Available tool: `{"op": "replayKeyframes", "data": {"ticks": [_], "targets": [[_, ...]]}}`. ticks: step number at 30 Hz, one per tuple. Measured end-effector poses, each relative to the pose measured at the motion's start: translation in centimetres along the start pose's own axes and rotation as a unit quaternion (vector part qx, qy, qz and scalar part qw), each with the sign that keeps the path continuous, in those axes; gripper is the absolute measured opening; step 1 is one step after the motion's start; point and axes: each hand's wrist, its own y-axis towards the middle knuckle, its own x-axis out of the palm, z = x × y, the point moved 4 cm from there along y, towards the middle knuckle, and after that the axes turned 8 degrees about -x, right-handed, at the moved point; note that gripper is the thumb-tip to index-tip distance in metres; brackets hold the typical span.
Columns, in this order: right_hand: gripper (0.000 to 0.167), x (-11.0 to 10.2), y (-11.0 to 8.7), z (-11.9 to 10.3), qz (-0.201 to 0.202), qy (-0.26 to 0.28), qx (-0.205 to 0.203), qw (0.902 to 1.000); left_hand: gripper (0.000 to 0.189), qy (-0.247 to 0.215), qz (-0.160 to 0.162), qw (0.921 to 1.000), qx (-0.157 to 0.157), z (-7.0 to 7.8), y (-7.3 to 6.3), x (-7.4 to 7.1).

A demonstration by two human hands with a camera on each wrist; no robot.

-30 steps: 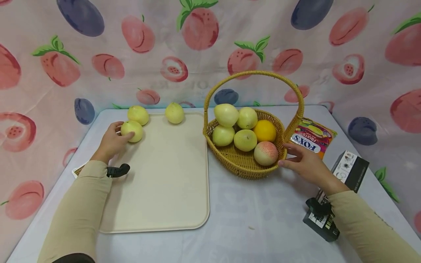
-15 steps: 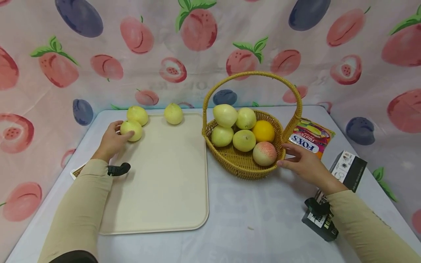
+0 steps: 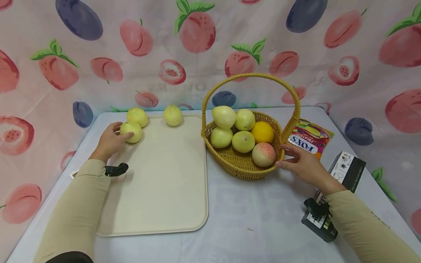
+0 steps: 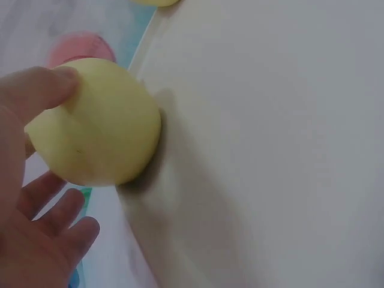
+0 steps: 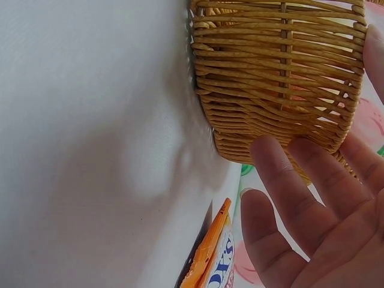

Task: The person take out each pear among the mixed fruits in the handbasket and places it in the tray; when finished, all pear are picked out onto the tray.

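Observation:
My left hand (image 3: 110,141) grips a round pale yellow-green fruit (image 3: 131,132) at the back left of the beige tray (image 3: 158,175). In the left wrist view the thumb lies over this fruit (image 4: 99,123), some fingers stand off below, and part of the grip is hidden. A second such fruit (image 3: 137,117) sits right behind it, and another (image 3: 173,115) stands at the tray's back edge. My right hand (image 3: 304,164) holds the right rim of the wicker basket (image 3: 236,168), its fingers (image 5: 273,168) along the outer wall. Several yellow-green fruits (image 3: 243,141), an orange (image 3: 262,132) and a peach (image 3: 264,154) lie inside.
Behind the right hand lies a FOX'S candy bag (image 3: 309,136). A dark, long box (image 3: 348,171) rests partly under the right forearm. The basket's tall handle (image 3: 253,75) arches over the fruit. A fruit-print cloth (image 3: 131,84) hangs behind the white-covered table (image 3: 250,212).

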Motion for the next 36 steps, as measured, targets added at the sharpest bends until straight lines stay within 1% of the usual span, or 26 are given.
{"op": "replayKeyframes", "data": {"ticks": [3,6,9,13,16,19,21,23,27,30,36], "targets": [[0.079,0.1,0.0,0.0,0.0,-0.003,-0.002,1.0,0.094,0.005,0.01,0.9999,0.008,0.4,-0.2,-0.2],[0.079,0.1,0.0,0.1,0.001,-0.008,-0.001,1.0,0.097,0.001,0.02,0.9996,0.02,1.2,-0.6,-0.3],[0.08,0.0,0.0,0.1,0.0,-0.012,0.002,0.9999,0.097,-0.009,0.018,0.9993,0.033,2.2,-1.2,-0.1],[0.082,0.0,-0.1,0.0,-0.003,-0.009,0.005,0.9999,0.095,-0.024,0.008,0.9985,0.048,3.5,-2.5,0.4],[0.081,0.0,-0.1,0.0,-0.002,-0.01,0.002,0.9999,0.092,-0.022,0.001,0.9972,0.072,4.4,-3.7,0.9],[0.081,0.0,0.0,0.0,-0.001,-0.011,-0.001,0.9999,0.087,-0.016,-0.006,0.9937,0.111,5.5,-5.0,1.7],[0.081,0.0,-0.1,0.0,-0.001,-0.012,0.0,0.9999,0.083,-0.017,-0.015,0.9904,0.136,6.3,-5.9,2.4],[0.081,0.1,-0.1,0.1,-0.003,-0.013,0.002,0.9999,0.08,-0.018,-0.03,0.9873,0.155,7.1,-6.7,3.2],[0.082,0.1,-0.1,0.1,-0.002,-0.01,0.004,0.9999,0.077,-0.021,-0.068,0.981,0.18,8.5,-8.2,5.3],[0.081,0.1,-0.1,0.0,-0.001,-0.005,0.004,1.0,0.074,-0.021,-0.094,0.9748,0.201,9.4,-9.2,7.0],[0.082,0.1,-0.2,-0.2,-0.002,0.001,0.007,1.0,0.069,-0.025,-0.141,0.9568,0.253,11.4,-11.4,10.3]]}}
